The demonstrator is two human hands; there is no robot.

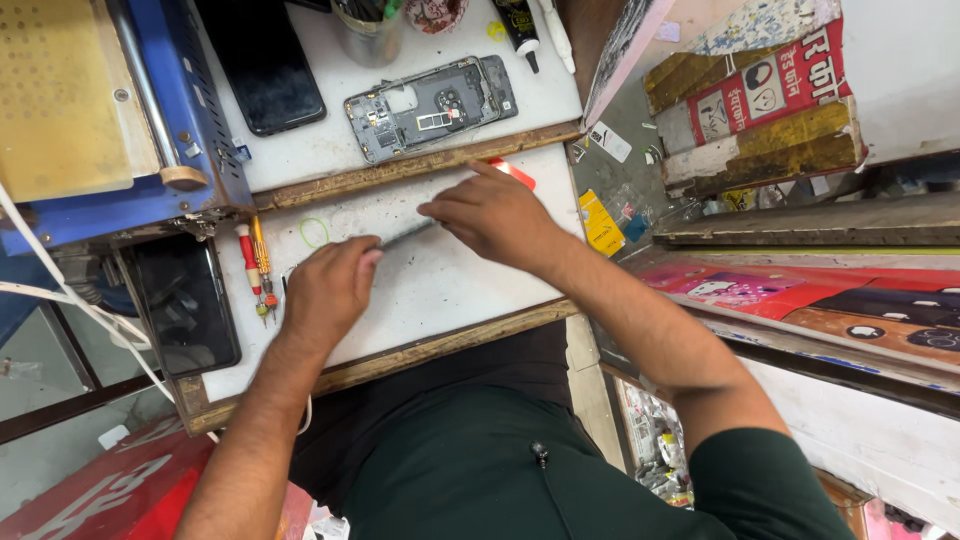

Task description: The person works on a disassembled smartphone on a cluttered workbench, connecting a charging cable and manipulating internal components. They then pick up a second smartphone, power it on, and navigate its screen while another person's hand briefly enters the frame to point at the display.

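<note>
My left hand [330,288] and my right hand [492,213] rest on a white work board [440,290], each gripping one end of a thin grey metal tool [405,237] that lies between them. A red card [516,174] pokes out beyond my right fingers. A small green ring [314,232] lies on the board above my left hand.
An opened phone frame [432,106] lies on the upper shelf beside a dark phone [262,62]. Red and orange screwdrivers [256,268] lie left of my hand, next to a black phone [185,303]. A blue machine [110,110] fills the top left. Cluttered boxes [760,100] stand at right.
</note>
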